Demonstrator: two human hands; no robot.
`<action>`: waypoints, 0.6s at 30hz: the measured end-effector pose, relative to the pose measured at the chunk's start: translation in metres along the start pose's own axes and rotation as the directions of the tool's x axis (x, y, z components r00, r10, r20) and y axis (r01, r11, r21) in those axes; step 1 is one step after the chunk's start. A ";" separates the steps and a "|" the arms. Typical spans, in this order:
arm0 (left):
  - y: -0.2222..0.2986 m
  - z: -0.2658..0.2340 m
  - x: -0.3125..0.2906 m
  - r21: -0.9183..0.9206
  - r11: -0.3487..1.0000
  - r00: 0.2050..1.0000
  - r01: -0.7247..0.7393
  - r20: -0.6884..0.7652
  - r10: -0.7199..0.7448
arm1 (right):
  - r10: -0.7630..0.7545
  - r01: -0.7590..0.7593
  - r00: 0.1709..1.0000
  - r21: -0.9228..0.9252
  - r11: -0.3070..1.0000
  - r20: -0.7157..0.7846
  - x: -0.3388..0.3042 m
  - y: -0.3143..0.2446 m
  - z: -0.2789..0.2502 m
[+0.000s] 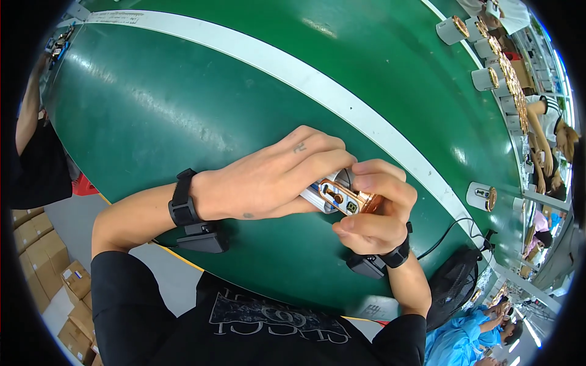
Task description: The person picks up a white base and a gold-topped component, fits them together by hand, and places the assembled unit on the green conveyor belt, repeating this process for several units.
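Observation:
Above the green tabletop (183, 122), my two hands meet at a small white housing (318, 200) with a copper-coloured end piece (368, 200). My left hand (274, 174) is closed around the white housing, its fingers covering most of it. From the other side, the thumb and fingers of my right hand (387, 204) grip the copper-coloured piece. A pale oblong panel with dark openings (340, 196) shows between the hands. Whether the two pieces are joined is hard to see. A black strap with a small box sits on each wrist.
A white strip (293, 58) curves across the work surface. White cylinders with copper-coloured ends (452, 30) line the far right, and a similar one (481, 196) stands nearer. A black mesh bag (458, 283) and a cable (441, 238) lie at right. Cardboard boxes (46, 256) are stacked lower left; co-workers sit around.

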State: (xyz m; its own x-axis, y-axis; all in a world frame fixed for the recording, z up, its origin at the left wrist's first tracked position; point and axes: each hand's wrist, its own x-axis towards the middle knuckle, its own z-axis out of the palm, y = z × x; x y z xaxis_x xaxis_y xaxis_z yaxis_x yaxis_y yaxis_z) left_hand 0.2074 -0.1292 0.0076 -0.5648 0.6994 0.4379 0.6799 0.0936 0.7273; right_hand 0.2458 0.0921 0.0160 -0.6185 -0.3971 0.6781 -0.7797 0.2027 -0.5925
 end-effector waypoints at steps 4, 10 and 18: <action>0.001 -0.001 0.004 0.021 1.000 1.000 -0.006 0.030 0.005 | -0.051 0.051 0.999 -0.017 0.999 0.016 0.002 0.001 -0.001; -0.001 -0.003 0.003 0.016 1.000 0.999 -0.010 0.043 0.009 | -0.131 0.133 0.990 -0.060 0.989 0.049 0.001 0.004 0.004; -0.002 0.000 0.002 0.033 0.999 1.000 0.001 0.016 -0.002 | -0.152 0.156 0.987 -0.064 0.986 0.051 0.002 0.006 0.004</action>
State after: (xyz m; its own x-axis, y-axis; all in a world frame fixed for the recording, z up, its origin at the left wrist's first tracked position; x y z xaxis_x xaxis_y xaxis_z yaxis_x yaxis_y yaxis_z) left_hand 0.2053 -0.1277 0.0070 -0.5586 0.7104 0.4281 0.6942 0.1179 0.7101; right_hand 0.2402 0.0889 0.0115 -0.4866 -0.4687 0.7373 -0.8711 0.1955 -0.4505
